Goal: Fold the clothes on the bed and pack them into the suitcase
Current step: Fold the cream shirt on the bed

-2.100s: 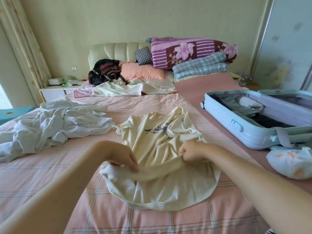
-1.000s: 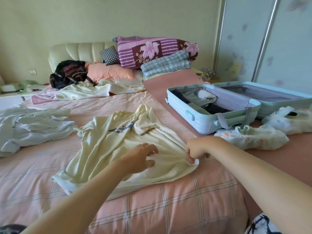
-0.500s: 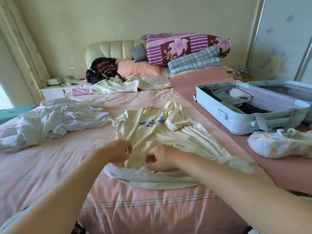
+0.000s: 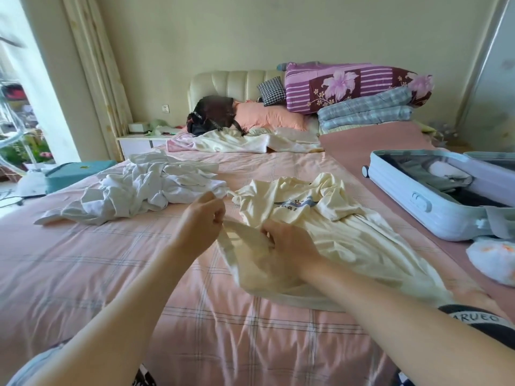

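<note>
A cream T-shirt (image 4: 345, 232) with a small print lies rumpled on the pink checked bed (image 4: 97, 274). My left hand (image 4: 202, 224) pinches its hem and lifts that edge off the sheet. My right hand (image 4: 289, 246) grips the same hem just to the right. A crumpled white garment (image 4: 145, 188) lies to the left of the shirt. The light-blue suitcase (image 4: 434, 204) stands open on the right side of the bed, with folded dark and grey clothes inside.
Pillows, a purple floral quilt (image 4: 354, 84) and a black bag (image 4: 211, 115) pile up at the headboard. More cream and pink cloth (image 4: 245, 143) lies below them. A white bundle with orange spots (image 4: 493, 260) sits in front of the suitcase. A nightstand stands at left.
Both hands have come together on the shirt's near hem and raised it off the bed. The view has swung left, then right, then back left again.
</note>
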Demonstrator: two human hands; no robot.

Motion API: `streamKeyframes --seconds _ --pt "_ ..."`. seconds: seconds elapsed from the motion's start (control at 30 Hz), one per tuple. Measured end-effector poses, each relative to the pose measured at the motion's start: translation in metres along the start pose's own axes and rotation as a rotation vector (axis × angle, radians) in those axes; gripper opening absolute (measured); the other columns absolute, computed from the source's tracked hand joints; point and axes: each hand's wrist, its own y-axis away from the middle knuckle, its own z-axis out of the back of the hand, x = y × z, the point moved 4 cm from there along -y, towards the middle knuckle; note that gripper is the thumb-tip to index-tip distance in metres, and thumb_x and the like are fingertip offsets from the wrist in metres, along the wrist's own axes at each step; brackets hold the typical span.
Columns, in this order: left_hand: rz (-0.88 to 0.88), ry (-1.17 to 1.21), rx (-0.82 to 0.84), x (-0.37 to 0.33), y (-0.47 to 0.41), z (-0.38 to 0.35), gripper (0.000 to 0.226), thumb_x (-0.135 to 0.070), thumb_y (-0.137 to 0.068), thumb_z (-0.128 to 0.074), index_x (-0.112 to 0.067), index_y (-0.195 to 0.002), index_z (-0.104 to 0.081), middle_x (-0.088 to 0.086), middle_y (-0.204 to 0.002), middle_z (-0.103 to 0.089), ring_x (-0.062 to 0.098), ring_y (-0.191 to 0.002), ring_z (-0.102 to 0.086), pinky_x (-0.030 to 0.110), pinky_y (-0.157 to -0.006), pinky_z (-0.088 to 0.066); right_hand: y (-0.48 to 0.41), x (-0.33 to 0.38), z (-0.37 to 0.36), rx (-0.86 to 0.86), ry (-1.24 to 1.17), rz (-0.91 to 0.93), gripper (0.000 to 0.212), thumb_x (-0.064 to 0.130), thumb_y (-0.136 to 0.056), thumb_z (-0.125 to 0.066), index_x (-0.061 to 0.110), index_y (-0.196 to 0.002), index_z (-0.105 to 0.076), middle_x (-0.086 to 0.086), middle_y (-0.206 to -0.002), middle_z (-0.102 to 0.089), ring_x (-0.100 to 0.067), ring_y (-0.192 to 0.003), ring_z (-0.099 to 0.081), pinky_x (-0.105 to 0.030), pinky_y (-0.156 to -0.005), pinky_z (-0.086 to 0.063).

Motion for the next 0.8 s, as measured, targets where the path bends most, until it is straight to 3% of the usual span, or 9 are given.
streamKeyframes --seconds 0.07,0.17,0.2,0.27,0.37,0.43,0.57,0.67,0.8 --pt "0.042 -0.082 0.15 0.002 -0.001 0.002 0.031 0.014 -0.068 -0.057 -0.017 -0.063 -0.052 -0.004 -0.074 -0.05 0.008 -0.063 -0.045 0.011 -0.055 -0.033 -0.006 -0.001 0.003 -0.026 0.069 0.067 0.012 0.014 -0.079 -0.051 0.025 -0.084 -0.05 0.003 -0.081 -0.056 -0.026 -0.069 -0.052 -0.033 -0.061 -0.034" --pt "0.325 -0.104 1.049 0.017 0.031 -0.015 0.013 -0.015 -0.079 -0.072 -0.027 -0.077 -0.068 -0.006 -0.087 -0.069 0.01 -0.071 -0.062 0.014 -0.059 -0.042 0.0 -0.006 -0.018 0.361 0.269 0.078 0.01 0.011 -0.078 -0.053 0.021 -0.078 -0.054 0.004 -0.082 -0.056 -0.027 -0.083 -0.059 -0.031 -0.064 -0.037" --pt "0.445 -0.051 1.245 0.02 0.044 -0.016 0.006 -0.028 -0.081 -0.074 -0.029 -0.086 -0.072 -0.006 -0.091 -0.073 0.01 -0.072 -0.066 0.019 -0.061 -0.044 0.006 -0.006 -0.024 0.495 0.312 0.075 0.005 0.017 -0.076 -0.056 0.021 -0.074 -0.053 0.006 -0.081 -0.055 -0.025 -0.084 -0.058 -0.03 -0.066 -0.04" --pt "0.557 0.016 1.233 0.027 0.051 -0.02 0.019 -0.044 -0.086 -0.068 -0.026 -0.089 -0.074 -0.003 -0.09 -0.075 0.011 -0.07 -0.066 0.025 -0.063 -0.044 0.016 -0.003 -0.03 0.593 0.277 0.085 0.019 0.037 -0.074 -0.061 0.021 -0.071 -0.053 0.007 -0.083 -0.056 -0.021 -0.084 -0.057 -0.031 -0.07 -0.045" --pt "0.548 -0.071 0.726 0.04 0.036 -0.028 0.017 -0.041 -0.092 -0.063 -0.025 -0.088 -0.065 -0.001 -0.093 -0.067 0.009 -0.072 -0.059 0.026 -0.068 -0.049 0.023 0.004 -0.036 0.548 0.281 0.144 0.04 0.063 -0.072 -0.067 0.028 -0.088 -0.055 0.01 -0.101 -0.05 -0.017 -0.098 -0.054 -0.032 -0.079 -0.043" --pt "0.518 -0.103 0.644 0.037 0.039 -0.036 0.022 -0.04 -0.088 -0.068 -0.032 -0.106 -0.059 -0.004 -0.106 -0.058 0.01 -0.082 -0.057 0.026 -0.068 -0.048 0.024 0.006 -0.042 0.526 0.346 0.148 0.041 0.057 -0.075 -0.068 0.031 -0.104 -0.054 0.006 -0.112 -0.044 -0.017 -0.106 -0.051 -0.032 -0.085 -0.042" --pt "0.47 -0.031 0.761 0.026 0.047 -0.056 0.026 -0.028 -0.093 -0.056 -0.04 -0.116 -0.058 -0.002 -0.108 -0.062 0.014 -0.082 -0.058 0.031 -0.071 -0.051 0.017 0.0 -0.039 0.481 0.363 0.048 0.026 0.027 -0.092 -0.055 0.021 -0.118 -0.055 -0.004 -0.12 -0.051 -0.029 -0.11 -0.059 -0.032 -0.08 -0.043" --pt "0.475 -0.032 0.87 0.019 0.037 -0.05 0.025 -0.021 -0.09 -0.055 -0.035 -0.107 -0.067 -0.008 -0.092 -0.061 0.01 -0.071 -0.055 0.022 -0.063 -0.045 0.013 -0.005 -0.03 0.494 0.21 -0.089 0.019 0.015 -0.089 -0.054 0.02 -0.105 -0.061 -0.008 -0.112 -0.059 -0.029 -0.103 -0.06 -0.033 -0.079 -0.048" --pt "0.716 0.087 1.471 0.008 0.049 -0.035 0.034 0.001 -0.09 -0.054 -0.022 -0.105 -0.073 0.002 -0.081 -0.06 0.011 -0.059 -0.053 0.02 -0.056 -0.042 0.022 0.007 -0.034 1.055 -0.149 -0.226 0.021 0.002 -0.088 -0.056 0.014 -0.103 -0.065 -0.008 -0.091 -0.063 -0.027 -0.078 -0.062 -0.031 -0.056 -0.057"
